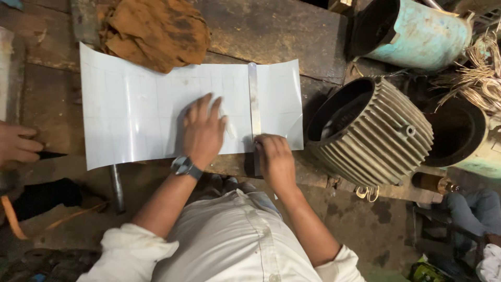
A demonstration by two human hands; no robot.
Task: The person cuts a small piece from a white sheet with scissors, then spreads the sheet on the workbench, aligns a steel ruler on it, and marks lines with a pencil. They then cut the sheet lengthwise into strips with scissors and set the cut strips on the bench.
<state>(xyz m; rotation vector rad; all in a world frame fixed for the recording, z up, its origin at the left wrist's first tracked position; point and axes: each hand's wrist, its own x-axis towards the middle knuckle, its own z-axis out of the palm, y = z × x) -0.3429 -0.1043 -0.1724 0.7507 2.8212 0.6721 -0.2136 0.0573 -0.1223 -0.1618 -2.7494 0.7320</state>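
A white sheet (135,112) with faint grid lines lies spread on a dark wooden bench (271,36). A metal ruler (253,96) lies across the sheet near its right end. My left hand (202,130), a watch on its wrist, presses flat on the sheet just left of the ruler, fingers spread. At the near end of the ruler my right hand (275,161) is closed at the sheet's front edge; what it grips is hidden under the fingers.
A brown rag (156,31) lies on the sheet's far edge. A finned grey motor housing (373,133) stands right of the sheet, with a teal cylinder (417,31) and copper wire (480,78) behind it. Another person's hand (15,143) is at the left edge.
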